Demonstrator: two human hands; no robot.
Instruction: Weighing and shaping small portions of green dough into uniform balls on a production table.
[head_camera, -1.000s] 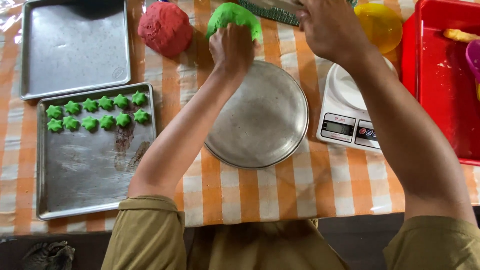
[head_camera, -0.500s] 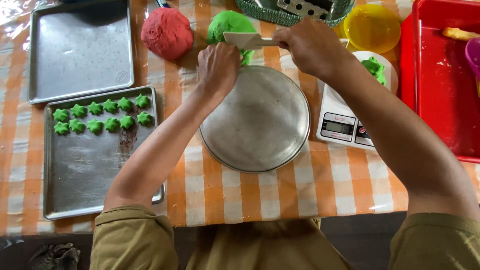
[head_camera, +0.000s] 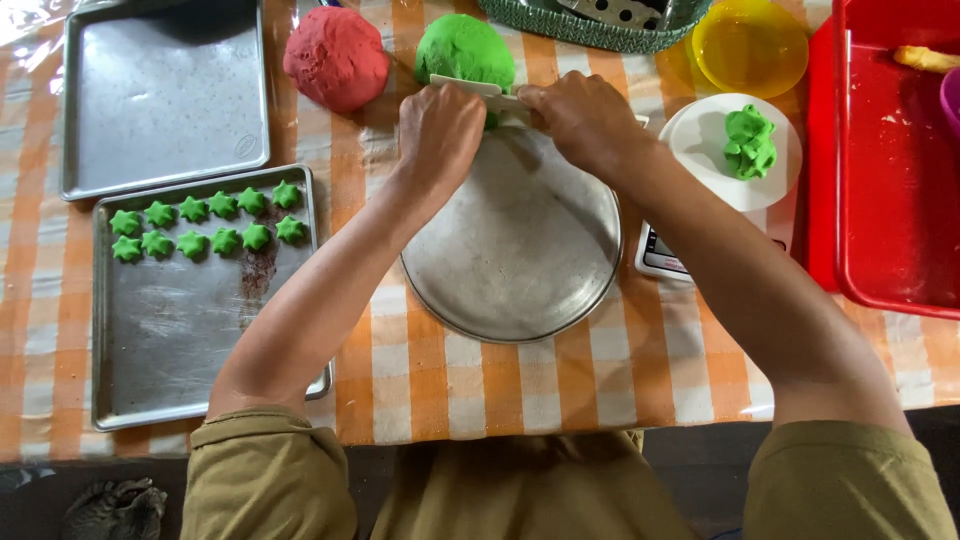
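Both hands at twelve o'clock of the round metal pan (head_camera: 520, 250), over its far rim. Left hand (head_camera: 440, 130) and right hand (head_camera: 580, 115) each clamped on one end of a flat white scraper (head_camera: 475, 88), blade held level, touching the near side of the green dough ball (head_camera: 465, 50). Red dough ball (head_camera: 335, 55) just beside it at nine o'clock, apart from the blade. At three o'clock of the pan, a kitchen scale (head_camera: 730, 165) with a green dough lump (head_camera: 750, 140) on its white plate, close to the right forearm. Beyond, at three, a red tray (head_camera: 890, 200). At nine o'clock, a baking tray (head_camera: 200, 320) with green star-shaped pieces (head_camera: 205, 225) along its far edge; bare metal nearer. Open pan surface below the hands.
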